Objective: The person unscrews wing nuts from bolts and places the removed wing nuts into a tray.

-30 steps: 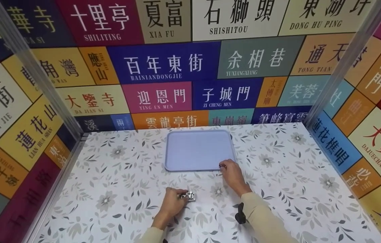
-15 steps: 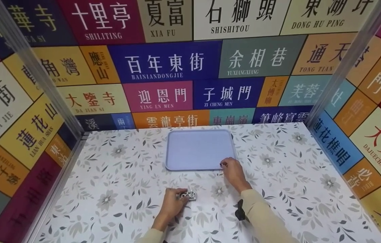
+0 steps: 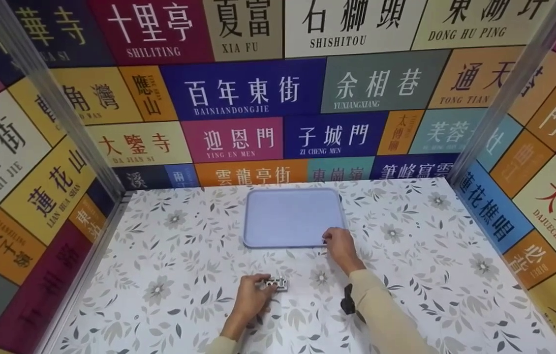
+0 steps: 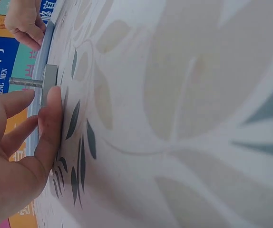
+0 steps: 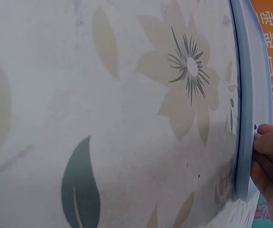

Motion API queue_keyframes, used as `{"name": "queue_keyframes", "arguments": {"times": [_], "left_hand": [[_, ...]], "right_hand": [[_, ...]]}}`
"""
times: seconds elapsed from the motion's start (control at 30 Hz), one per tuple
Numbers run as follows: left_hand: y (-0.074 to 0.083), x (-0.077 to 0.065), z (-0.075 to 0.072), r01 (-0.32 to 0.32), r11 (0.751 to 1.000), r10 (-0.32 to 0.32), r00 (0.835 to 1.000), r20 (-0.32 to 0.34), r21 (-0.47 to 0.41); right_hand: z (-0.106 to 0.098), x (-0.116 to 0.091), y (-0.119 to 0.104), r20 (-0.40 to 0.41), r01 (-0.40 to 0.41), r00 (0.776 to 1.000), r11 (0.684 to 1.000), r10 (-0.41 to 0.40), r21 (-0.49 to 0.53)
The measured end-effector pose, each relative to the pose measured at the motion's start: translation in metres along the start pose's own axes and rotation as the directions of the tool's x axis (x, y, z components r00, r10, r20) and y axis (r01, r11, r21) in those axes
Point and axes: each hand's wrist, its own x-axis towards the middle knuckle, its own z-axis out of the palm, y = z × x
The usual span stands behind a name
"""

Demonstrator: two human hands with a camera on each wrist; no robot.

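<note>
My left hand holds a small silver metal block down on the table, fingers at its left end. In the left wrist view a threaded screw stands up from this metal block, just beyond the fingertips of my left hand. My right hand is at the near right corner of a lavender tray. Its thumb and fingertips pinch a small dark piece, of which only a speck shows in the right wrist view; its kind is too small to tell. The fingers of my right hand are over the tray's rim.
A white table with a grey leaf and flower print lies under everything. Walls of coloured sign panels enclose its back and both sides, with metal posts at the back corners. The tray lies flat near the back wall.
The head view drifts slightly. My left fingers sit a little farther back on the metal block, showing more of it. The right hand stays at the tray corner.
</note>
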Motion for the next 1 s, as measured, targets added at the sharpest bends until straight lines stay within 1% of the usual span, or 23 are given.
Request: {"name": "queue_keyframes", "arguments": {"times": [0.13,0.2,0.27,0.33,0.4,0.43,0.5,0.57,0.67,0.73,0.8,0.83,0.87,0.93,1.0], "left_hand": [[0.0,-0.001,-0.004,-0.055,0.998,0.055,0.998,-0.018,0.006],[-0.001,-0.003,-0.008,-0.052,0.998,0.053,0.998,-0.027,0.02],[-0.003,-0.005,-0.013,-0.052,0.998,0.054,0.997,-0.05,0.038],[-0.006,-0.008,-0.02,-0.026,0.998,0.031,0.997,-0.071,0.062],[-0.008,-0.011,-0.029,0.016,0.997,-0.009,0.996,-0.089,0.08],[-0.009,-0.013,-0.034,0.017,0.996,-0.008,0.994,-0.107,0.087],[-0.012,-0.018,-0.046,0.043,0.992,-0.026,0.991,-0.135,0.118],[-0.013,-0.025,-0.061,0.077,0.983,-0.051,0.987,-0.152,0.168],[-0.013,-0.033,-0.087,0.111,0.959,-0.067,0.983,-0.172,0.26],[-0.011,-0.036,-0.107,0.112,0.945,-0.059,0.982,-0.178,0.307],[-0.008,-0.039,-0.125,0.088,0.931,-0.024,0.983,-0.182,0.353],[-0.008,-0.041,-0.133,0.068,0.92,0.005,0.983,-0.184,0.387],[-0.008,-0.043,-0.141,0.045,0.904,0.037,0.982,-0.183,0.424],[-0.008,-0.047,-0.154,0.008,0.861,0.092,0.981,-0.17,0.509],[-0.008,-0.049,-0.167,-0.012,0.8,0.136,0.978,-0.16,0.6]], "right_hand": [[0.001,0.002,0.0,-0.003,-0.006,1.0,1.0,0.006,0.003],[0.0,0.002,0.001,-0.004,-0.012,1.0,1.0,0.012,0.012],[-0.001,0.001,0.002,-0.007,-0.008,1.0,1.0,0.008,0.014],[-0.004,0.0,0.004,-0.02,0.001,1.0,1.0,-0.001,0.006],[-0.01,-0.002,0.008,-0.049,0.017,0.999,1.0,-0.017,-0.002],[-0.014,-0.004,0.01,-0.068,0.032,0.997,0.999,-0.032,-0.013],[-0.023,-0.013,0.016,-0.105,0.051,0.993,0.998,-0.053,-0.021],[-0.031,-0.026,0.021,-0.137,0.065,0.988,0.998,-0.067,-0.018],[-0.043,-0.05,0.03,-0.168,0.07,0.983,0.997,-0.073,-0.02],[-0.051,-0.065,0.036,-0.189,0.08,0.978,0.996,-0.085,-0.036],[-0.059,-0.077,0.042,-0.21,0.089,0.973,0.994,-0.101,-0.063],[-0.064,-0.082,0.044,-0.218,0.095,0.97,0.992,-0.11,-0.079],[-0.069,-0.086,0.047,-0.229,0.105,0.965,0.99,-0.124,-0.094],[-0.081,-0.094,0.05,-0.245,0.118,0.959,0.985,-0.145,-0.124],[-0.095,-0.1,0.049,-0.254,0.137,0.951,0.978,-0.174,-0.157]]}}
